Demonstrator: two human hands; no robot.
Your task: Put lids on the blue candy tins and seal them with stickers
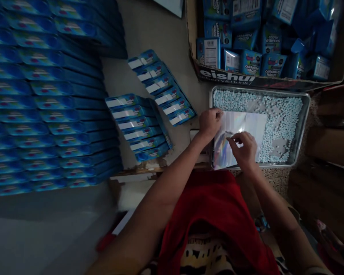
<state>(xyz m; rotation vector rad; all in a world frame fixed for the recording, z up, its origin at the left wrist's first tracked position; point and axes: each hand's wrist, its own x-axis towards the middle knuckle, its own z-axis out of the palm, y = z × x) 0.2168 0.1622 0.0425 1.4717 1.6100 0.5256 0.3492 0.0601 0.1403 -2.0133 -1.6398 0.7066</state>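
A shiny, rainbow-tinted white sheet (246,119) lies tilted over the left part of a metal tray (304,126). The tray holds many small pale-blue candies (286,110), and the sheet hides some of them. My left hand (210,124) pinches the sheet at its upper left corner. Over the middle of the sheet, my right hand (245,149) has thumb and fingertip pressed together. What sits between those fingertips, if anything, is too small to make out.
Two rows of blue candy boxes, a nearer one (140,128) and a farther one (162,88), lie left of my hands. Big stacks of blue boxes (46,95) fill the far left. A cardboard carton (226,76) of blue boxes stands behind the tray.
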